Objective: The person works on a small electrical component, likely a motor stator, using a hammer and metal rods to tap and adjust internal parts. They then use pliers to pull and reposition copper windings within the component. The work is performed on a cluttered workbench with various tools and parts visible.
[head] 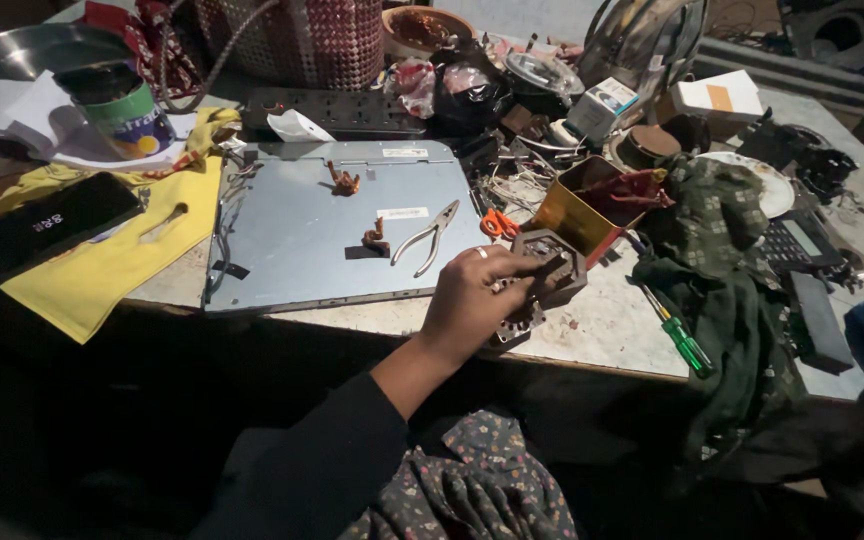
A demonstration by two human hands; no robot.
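One hand [477,300] in view, probably the left, gripping a hexagonal metal part [549,262] near the table edge [592,330]; pliers [425,237] lie just left.

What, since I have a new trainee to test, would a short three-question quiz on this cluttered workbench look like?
1. True or false: the pliers lie on the grey panel.
2. What colour is the handle of the screwdriver near the table's front edge?
3. The left hand grips: A) a metal part; B) a spoon; C) a hammer.

Key: 1 true; 2 green; 3 A.
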